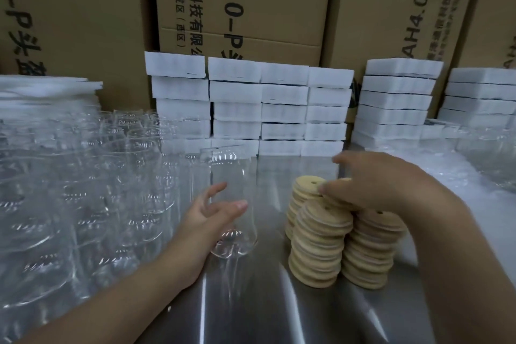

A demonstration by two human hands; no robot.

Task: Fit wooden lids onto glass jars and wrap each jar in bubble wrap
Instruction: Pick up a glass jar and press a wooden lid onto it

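Your left hand [206,212] holds its fingers spread and loose at the left side of the upright glass jar [231,176]. Further right, your right hand [382,184] curls its fingertips onto the wooden lid stacks [318,246]; whether they pinch a lid is unclear.

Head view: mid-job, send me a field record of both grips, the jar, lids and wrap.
left grip: fingers spread around the jar; firm hold unclear
right grip: fingers curled on a lid atop the lid stacks
jar: upright on the table, no lid on it
spare jars: crowded at left
bubble wrap: far right
white packs: stacked at back
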